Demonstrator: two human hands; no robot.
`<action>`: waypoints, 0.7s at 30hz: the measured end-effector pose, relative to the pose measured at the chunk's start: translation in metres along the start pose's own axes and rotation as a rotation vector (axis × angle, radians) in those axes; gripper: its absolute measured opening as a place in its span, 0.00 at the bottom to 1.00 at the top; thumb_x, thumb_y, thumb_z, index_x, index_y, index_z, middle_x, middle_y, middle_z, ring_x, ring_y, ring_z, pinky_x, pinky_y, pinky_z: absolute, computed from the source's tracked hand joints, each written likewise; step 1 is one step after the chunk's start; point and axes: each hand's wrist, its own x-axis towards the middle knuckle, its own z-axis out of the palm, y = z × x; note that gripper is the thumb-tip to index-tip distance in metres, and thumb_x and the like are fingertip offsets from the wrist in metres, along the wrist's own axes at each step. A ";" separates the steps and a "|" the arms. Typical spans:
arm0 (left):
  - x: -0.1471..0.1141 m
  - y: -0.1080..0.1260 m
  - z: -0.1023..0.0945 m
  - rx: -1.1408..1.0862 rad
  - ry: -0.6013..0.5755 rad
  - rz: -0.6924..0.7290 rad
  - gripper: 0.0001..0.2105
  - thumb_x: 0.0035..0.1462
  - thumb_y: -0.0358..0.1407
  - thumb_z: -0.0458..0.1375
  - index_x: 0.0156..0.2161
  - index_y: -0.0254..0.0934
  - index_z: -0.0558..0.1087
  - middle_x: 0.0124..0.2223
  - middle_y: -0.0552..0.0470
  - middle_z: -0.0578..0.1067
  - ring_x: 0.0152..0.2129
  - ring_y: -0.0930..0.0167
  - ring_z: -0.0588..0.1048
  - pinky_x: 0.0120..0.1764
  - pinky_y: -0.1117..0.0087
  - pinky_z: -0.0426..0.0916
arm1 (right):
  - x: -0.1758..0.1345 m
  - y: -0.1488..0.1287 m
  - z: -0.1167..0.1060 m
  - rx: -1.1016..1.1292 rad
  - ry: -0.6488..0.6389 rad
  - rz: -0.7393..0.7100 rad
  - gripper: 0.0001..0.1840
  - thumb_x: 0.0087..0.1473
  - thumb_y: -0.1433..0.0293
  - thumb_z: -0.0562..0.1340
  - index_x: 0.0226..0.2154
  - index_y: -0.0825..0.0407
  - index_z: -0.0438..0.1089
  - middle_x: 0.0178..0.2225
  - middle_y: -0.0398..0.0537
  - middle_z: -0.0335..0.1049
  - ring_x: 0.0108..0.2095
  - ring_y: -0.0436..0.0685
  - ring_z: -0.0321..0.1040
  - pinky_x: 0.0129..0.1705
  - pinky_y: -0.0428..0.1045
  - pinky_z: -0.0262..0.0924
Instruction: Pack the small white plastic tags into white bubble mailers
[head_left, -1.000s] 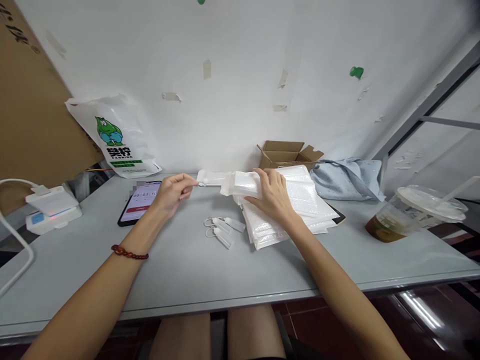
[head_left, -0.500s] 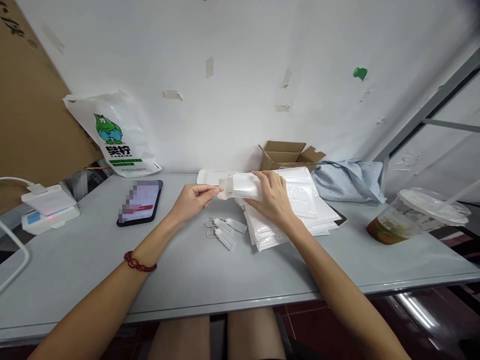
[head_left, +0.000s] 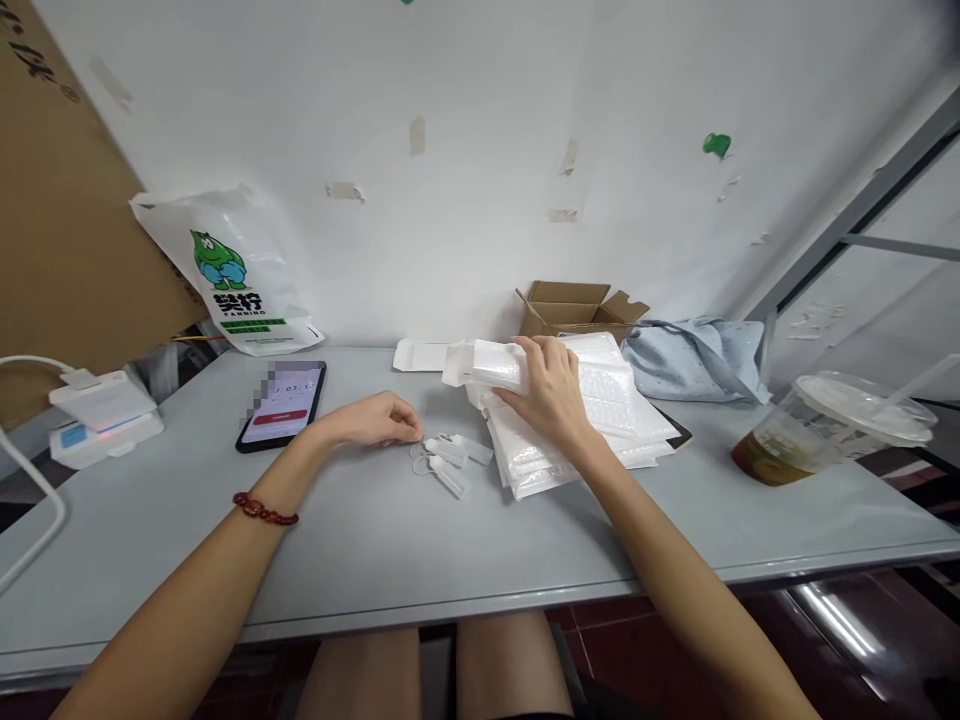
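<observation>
My right hand grips a small white bubble envelope, whose flap stands open toward the left. The envelope is held just above a stack of white bubble mailers. At the near left, my left hand rests low over the table with its fingers curled together. Its fingertips are at the thin loops of several small translucent white bottles. Whether a loop is between the fingertips is hidden.
A phone lies left of my left hand. Behind are a flat white piece, an open cardboard box and a blue-grey cloth. At right stands a drink cup; at far left, a white charger with a cable.
My left hand has let go of the envelope's flap and moved down and toward me to the small bottles. My right hand keeps the envelope in nearly the same place.
</observation>
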 end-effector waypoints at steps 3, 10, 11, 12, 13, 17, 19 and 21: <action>0.000 0.000 0.000 0.001 -0.005 -0.022 0.09 0.44 0.42 0.61 0.27 0.38 0.77 0.22 0.56 0.68 0.19 0.75 0.61 0.24 0.73 0.54 | 0.000 0.000 0.000 -0.007 -0.007 0.004 0.30 0.49 0.66 0.66 0.52 0.54 0.58 0.48 0.60 0.62 0.50 0.67 0.59 0.50 0.59 0.52; 0.001 0.001 -0.002 0.053 -0.044 -0.014 0.08 0.41 0.40 0.63 0.27 0.39 0.78 0.24 0.55 0.71 0.21 0.74 0.63 0.24 0.74 0.55 | 0.001 -0.001 -0.003 -0.016 -0.020 0.008 0.32 0.47 0.65 0.67 0.53 0.55 0.58 0.48 0.61 0.61 0.50 0.67 0.59 0.51 0.59 0.52; 0.000 0.002 -0.002 0.054 -0.050 -0.015 0.07 0.41 0.40 0.63 0.27 0.39 0.78 0.24 0.54 0.71 0.21 0.74 0.63 0.24 0.74 0.55 | 0.001 -0.001 -0.003 -0.016 -0.025 0.009 0.32 0.47 0.65 0.67 0.53 0.55 0.58 0.48 0.61 0.61 0.50 0.67 0.59 0.51 0.59 0.52; -0.002 0.003 -0.003 0.053 -0.058 -0.011 0.07 0.42 0.40 0.62 0.27 0.39 0.78 0.24 0.54 0.72 0.21 0.74 0.63 0.24 0.75 0.55 | 0.001 -0.001 -0.003 -0.016 -0.027 0.009 0.32 0.48 0.65 0.67 0.53 0.55 0.58 0.48 0.61 0.61 0.50 0.67 0.59 0.51 0.59 0.52; -0.003 0.004 -0.005 0.052 -0.065 -0.001 0.07 0.42 0.40 0.62 0.27 0.40 0.78 0.24 0.54 0.72 0.21 0.74 0.63 0.24 0.74 0.55 | 0.001 -0.002 -0.003 -0.016 -0.027 0.009 0.31 0.48 0.65 0.67 0.53 0.55 0.58 0.48 0.61 0.61 0.50 0.67 0.59 0.51 0.59 0.52; -0.013 0.006 -0.016 0.019 0.024 0.049 0.07 0.44 0.42 0.62 0.25 0.41 0.78 0.22 0.55 0.70 0.21 0.73 0.64 0.24 0.74 0.56 | 0.000 -0.001 -0.002 -0.022 -0.028 0.010 0.31 0.48 0.65 0.66 0.52 0.55 0.58 0.48 0.61 0.61 0.50 0.67 0.58 0.51 0.59 0.51; -0.018 0.005 -0.023 -0.059 0.148 0.066 0.07 0.43 0.42 0.63 0.24 0.42 0.78 0.21 0.55 0.69 0.21 0.73 0.64 0.24 0.73 0.56 | 0.000 -0.001 -0.002 -0.022 -0.036 0.011 0.30 0.49 0.65 0.66 0.52 0.55 0.58 0.48 0.61 0.61 0.50 0.67 0.58 0.51 0.59 0.51; -0.022 0.003 -0.029 -0.192 0.298 0.092 0.06 0.41 0.41 0.65 0.24 0.42 0.78 0.22 0.54 0.69 0.20 0.74 0.63 0.25 0.73 0.58 | 0.000 0.000 -0.001 -0.020 -0.039 0.011 0.30 0.49 0.65 0.65 0.52 0.54 0.58 0.48 0.61 0.61 0.50 0.67 0.58 0.50 0.59 0.51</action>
